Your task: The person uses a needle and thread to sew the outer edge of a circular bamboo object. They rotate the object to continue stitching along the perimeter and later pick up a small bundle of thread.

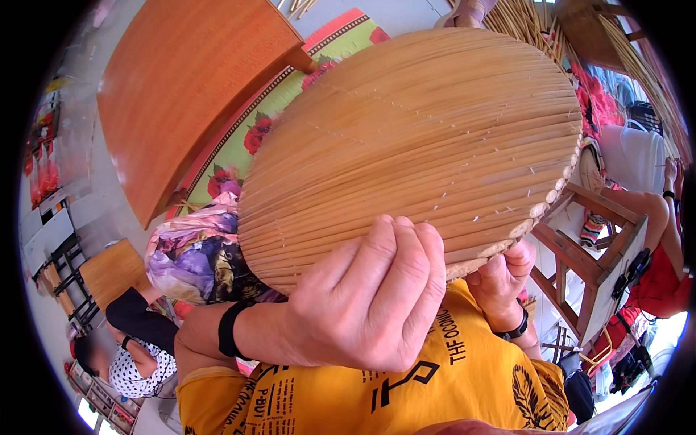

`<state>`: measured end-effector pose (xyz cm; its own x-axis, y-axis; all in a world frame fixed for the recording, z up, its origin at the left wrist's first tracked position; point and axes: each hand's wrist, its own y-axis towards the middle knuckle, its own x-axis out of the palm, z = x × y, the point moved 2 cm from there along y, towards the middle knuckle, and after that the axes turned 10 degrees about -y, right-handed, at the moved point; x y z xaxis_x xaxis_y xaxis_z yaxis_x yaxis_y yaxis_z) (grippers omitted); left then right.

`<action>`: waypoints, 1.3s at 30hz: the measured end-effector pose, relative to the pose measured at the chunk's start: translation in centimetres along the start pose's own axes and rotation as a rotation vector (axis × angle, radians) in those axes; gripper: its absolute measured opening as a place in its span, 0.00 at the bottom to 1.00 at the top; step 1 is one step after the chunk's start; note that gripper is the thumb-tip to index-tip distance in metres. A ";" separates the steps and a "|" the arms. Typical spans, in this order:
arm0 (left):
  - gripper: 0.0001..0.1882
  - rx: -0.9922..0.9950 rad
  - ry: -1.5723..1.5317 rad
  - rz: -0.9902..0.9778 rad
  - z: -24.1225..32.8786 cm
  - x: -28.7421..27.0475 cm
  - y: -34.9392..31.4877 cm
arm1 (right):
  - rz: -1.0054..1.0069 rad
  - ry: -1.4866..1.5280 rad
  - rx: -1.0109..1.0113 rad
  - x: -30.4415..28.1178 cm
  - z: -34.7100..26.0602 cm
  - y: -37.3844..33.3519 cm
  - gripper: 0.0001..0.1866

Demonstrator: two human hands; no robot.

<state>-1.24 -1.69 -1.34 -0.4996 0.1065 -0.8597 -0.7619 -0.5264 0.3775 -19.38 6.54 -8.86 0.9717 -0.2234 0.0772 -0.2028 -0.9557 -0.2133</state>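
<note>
Golden-brown stalks, packed side by side into a big round disc (413, 138), take up the middle of the view, and here we have both hands at its near side! Up front it's the left hand (370, 293), back turned to us, black band (230, 330) on the wrist, fingers drawn together with their tips down on the disc's face; the thumb is hidden, so I cannot tell whether anything is pinched there. Over to the right hand (504, 275), dark watch (516, 326) on the wrist: thumb and fingers bent close at the lower right rim, where the pale braided edging (540, 210) runs, though whether the rim is nipped between them I cannot tell. Look at that disc, tilted above the yellow-orange shirt (435, 355), short light thread ends (475, 217) poking out in rows across it! Bunched at its left edge sits purple-and-pink patterned cloth (192, 243); beyond lies a green mat with red roses (257, 134), alongside an orange-brown wooden table (196, 94). Out right there's a wooden stool (605, 205) and a white bucket (634, 156), with loose stalks (515, 25) piled at the top. Lower left, a co-worker in a white polka-dot top (141, 370); far right, another person in red (660, 286).
</note>
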 end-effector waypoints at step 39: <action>0.09 -0.441 -0.186 0.274 -4.8 -5.8 2.9 | -0.273 0.081 -0.057 3.8 -4.8 5.8 0.09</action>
<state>1.42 -7.85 3.06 -0.7505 0.0419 -0.6596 -0.3682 -0.8552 0.3647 -17.47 -0.74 -5.11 0.9789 0.0309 0.2020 0.0558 -0.9914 -0.1187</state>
